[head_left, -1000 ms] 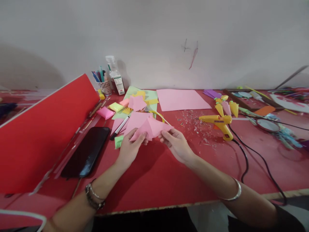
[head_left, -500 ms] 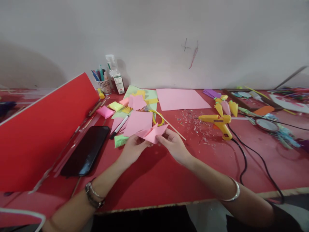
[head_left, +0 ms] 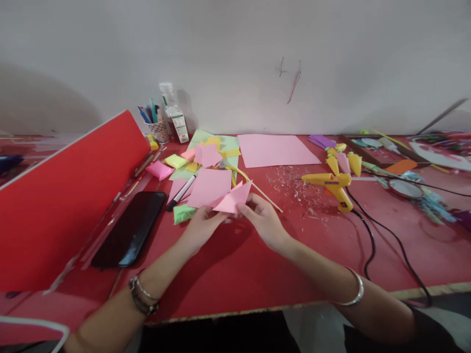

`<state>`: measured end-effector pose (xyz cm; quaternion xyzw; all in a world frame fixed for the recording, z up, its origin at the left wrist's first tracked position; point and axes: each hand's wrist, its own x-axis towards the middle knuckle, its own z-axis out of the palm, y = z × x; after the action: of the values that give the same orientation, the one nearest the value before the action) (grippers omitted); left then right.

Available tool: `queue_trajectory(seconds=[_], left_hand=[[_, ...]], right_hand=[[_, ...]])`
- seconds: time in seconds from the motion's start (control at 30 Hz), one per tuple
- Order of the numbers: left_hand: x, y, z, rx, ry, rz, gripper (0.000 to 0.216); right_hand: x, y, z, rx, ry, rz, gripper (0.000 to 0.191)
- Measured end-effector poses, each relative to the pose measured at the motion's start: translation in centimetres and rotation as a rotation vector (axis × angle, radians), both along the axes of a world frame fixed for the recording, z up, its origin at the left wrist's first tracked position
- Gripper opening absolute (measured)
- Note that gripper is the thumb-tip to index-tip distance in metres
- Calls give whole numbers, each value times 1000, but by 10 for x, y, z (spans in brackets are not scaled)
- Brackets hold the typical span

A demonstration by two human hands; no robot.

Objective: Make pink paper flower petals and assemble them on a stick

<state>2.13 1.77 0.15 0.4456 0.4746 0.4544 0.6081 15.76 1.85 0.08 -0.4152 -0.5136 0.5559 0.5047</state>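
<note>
Rearward, a patterned cup (head_left: 159,130) holds upright pens beside a bottle (head_left: 174,116). Over the red table (head_left: 235,274), both forearms reach forward; left hand (head_left: 200,226) and right hand (head_left: 262,221) pinch a folded pink paper triangle (head_left: 233,199) at its lower edge, near the glue gun (head_left: 330,185).

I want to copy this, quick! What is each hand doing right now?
Left hand: closed, pinching the folded pink paper.
Right hand: closed, pinching the same paper.
</note>
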Motion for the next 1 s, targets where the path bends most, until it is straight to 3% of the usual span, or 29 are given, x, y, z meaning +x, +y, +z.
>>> queue_trajectory(seconds=[0.27,0.43,0.57,0.8,1.0], left_hand=[[0,-6,9,289,274,-287,9],[-2,-1,7,260,220,-187,13],[-3,3,3,217,92,-43,14],[-3,2,5,224,78,-13,28],[-6,1,5,125,2,-48,32]], right_hand=[[7,8,4,-101,187,-294,12],[7,8,6,-102,254,-300,12],[6,7,4,-65,252,-228,12],[6,3,3,94,-45,100,8],[7,4,1,86,-152,127,9]])
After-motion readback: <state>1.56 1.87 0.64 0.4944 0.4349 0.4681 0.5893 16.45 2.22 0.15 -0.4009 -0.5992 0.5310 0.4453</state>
